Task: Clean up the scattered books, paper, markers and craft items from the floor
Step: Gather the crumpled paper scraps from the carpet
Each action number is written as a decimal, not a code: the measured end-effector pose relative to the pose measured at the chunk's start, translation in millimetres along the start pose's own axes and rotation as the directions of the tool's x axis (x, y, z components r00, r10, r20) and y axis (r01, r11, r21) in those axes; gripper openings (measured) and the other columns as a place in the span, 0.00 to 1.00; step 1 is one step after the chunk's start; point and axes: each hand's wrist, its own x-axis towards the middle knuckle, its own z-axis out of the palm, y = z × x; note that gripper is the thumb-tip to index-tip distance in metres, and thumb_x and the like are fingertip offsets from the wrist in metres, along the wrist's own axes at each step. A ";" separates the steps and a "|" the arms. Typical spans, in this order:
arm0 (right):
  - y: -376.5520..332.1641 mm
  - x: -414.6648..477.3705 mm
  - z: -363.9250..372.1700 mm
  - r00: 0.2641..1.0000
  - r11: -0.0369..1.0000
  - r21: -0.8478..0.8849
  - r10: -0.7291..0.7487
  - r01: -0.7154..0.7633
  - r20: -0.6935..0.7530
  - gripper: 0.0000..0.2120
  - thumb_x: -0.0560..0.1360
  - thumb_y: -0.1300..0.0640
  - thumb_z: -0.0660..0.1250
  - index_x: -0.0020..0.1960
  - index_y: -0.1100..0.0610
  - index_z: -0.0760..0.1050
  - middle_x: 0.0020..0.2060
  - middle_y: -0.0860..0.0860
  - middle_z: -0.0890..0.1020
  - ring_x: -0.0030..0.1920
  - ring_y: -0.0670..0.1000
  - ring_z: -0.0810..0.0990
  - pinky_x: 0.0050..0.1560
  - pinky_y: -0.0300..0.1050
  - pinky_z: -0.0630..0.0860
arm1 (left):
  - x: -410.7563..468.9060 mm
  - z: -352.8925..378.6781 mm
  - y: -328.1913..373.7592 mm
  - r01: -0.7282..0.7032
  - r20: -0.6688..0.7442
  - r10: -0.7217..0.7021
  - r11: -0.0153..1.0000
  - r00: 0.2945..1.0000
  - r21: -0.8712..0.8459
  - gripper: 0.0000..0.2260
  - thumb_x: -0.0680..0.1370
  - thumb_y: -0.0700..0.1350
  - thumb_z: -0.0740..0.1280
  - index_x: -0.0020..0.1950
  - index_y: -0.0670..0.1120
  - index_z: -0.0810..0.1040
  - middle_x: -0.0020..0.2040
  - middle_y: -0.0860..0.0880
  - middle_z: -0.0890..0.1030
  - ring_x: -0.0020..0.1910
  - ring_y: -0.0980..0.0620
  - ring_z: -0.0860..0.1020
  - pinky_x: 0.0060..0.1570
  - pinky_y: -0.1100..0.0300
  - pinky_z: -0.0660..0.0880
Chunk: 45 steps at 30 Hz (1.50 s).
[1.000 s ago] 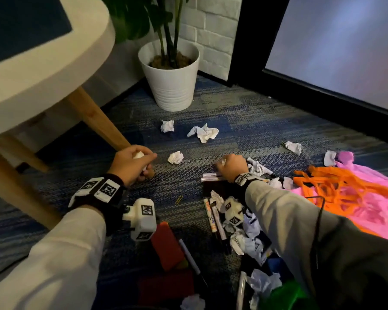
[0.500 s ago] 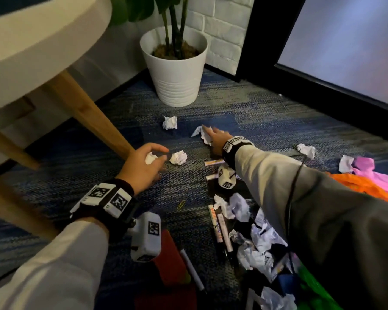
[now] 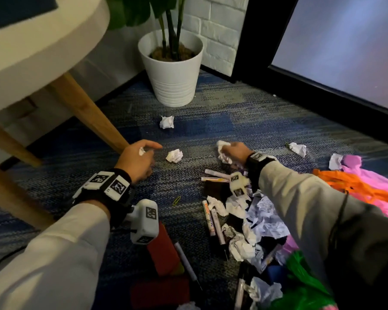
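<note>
With the left hand (image 3: 137, 162) curled round a small scrap (image 3: 141, 151) and the right hand (image 3: 235, 151) gripping a crumpled sheet (image 3: 222, 153), best pinch the paper ball (image 3: 174, 155) at the left hand's three o'clock with thumb and forefinger.

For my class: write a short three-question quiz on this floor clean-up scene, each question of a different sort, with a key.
1. True or false: the right hand holds nothing.
2. What lies between the right hand and the left hand, which holds a small wad? A) a paper ball B) a cup C) a spoon
3. Fill in: the white pot holds a ____.

Key:
1. False: it grips crumpled paper.
2. A
3. plant
</note>
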 end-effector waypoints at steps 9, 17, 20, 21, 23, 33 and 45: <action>42.8 9.1 -19.2 0.957 0.945 0.158 0.290 -0.286 -0.003 0.34 0.78 0.37 0.60 0.65 0.66 0.74 0.35 0.57 0.77 0.30 0.50 0.70 0.23 0.40 0.67 | 46.0 24.3 2.0 0.066 -0.041 -0.061 0.989 0.997 0.135 0.06 0.83 0.45 0.62 0.57 0.50 0.78 0.38 0.44 0.76 0.32 0.46 0.73 0.31 0.56 0.71; 59.0 38.4 -6.5 0.939 0.872 0.379 0.343 -0.310 -0.022 0.25 0.75 0.45 0.68 0.63 0.63 0.76 0.48 0.55 0.78 0.41 0.54 0.78 0.32 0.40 0.75 | 100.0 57.5 -37.3 0.171 -0.075 -0.155 0.924 0.985 0.341 0.20 0.72 0.56 0.76 0.60 0.48 0.79 0.59 0.45 0.81 0.56 0.42 0.79 0.55 0.52 0.77; 58.9 40.2 -7.1 0.938 0.870 0.374 0.347 -0.322 0.001 0.24 0.76 0.49 0.68 0.65 0.65 0.75 0.47 0.54 0.75 0.40 0.53 0.75 0.35 0.41 0.74 | 108.2 71.7 -53.0 0.124 -0.064 -0.108 0.918 0.992 0.376 0.24 0.70 0.56 0.78 0.62 0.49 0.78 0.61 0.46 0.81 0.58 0.44 0.78 0.53 0.57 0.73; 58.9 41.5 -7.0 0.936 0.872 0.370 0.352 -0.322 -0.016 0.24 0.76 0.49 0.68 0.64 0.65 0.75 0.47 0.54 0.75 0.37 0.53 0.74 0.33 0.40 0.73 | 109.8 75.4 -55.1 0.110 -0.068 -0.091 0.921 0.994 0.373 0.24 0.69 0.55 0.78 0.62 0.49 0.78 0.60 0.46 0.81 0.58 0.44 0.78 0.51 0.58 0.72; 59.0 43.0 -5.4 0.930 0.883 0.343 0.362 -0.320 -0.064 0.24 0.75 0.45 0.68 0.60 0.65 0.78 0.45 0.56 0.78 0.34 0.53 0.75 0.29 0.38 0.71 | 115.0 82.4 -59.5 0.096 -0.087 -0.068 0.922 0.994 0.376 0.25 0.68 0.55 0.79 0.61 0.50 0.78 0.60 0.46 0.81 0.57 0.44 0.79 0.51 0.57 0.74; 58.7 39.3 1.8 0.929 0.862 0.417 0.358 -0.287 -0.099 0.29 0.74 0.41 0.69 0.49 0.70 0.80 0.38 0.58 0.80 0.35 0.56 0.78 0.32 0.43 0.75 | 143.1 93.6 -58.1 0.016 -0.256 0.091 0.921 0.962 0.389 0.14 0.72 0.54 0.75 0.46 0.47 0.74 0.43 0.46 0.79 0.45 0.40 0.79 0.40 0.53 0.73; 49.4 32.6 -3.9 0.935 0.891 0.358 0.336 -0.278 -0.110 0.24 0.75 0.42 0.68 0.34 0.62 0.74 0.31 0.56 0.77 0.31 0.55 0.78 0.27 0.45 0.77 | 235.4 79.7 -18.0 0.043 -0.038 -0.027 0.843 0.999 0.535 0.37 0.76 0.53 0.70 0.81 0.53 0.56 0.77 0.45 0.65 0.74 0.40 0.67 0.73 0.53 0.63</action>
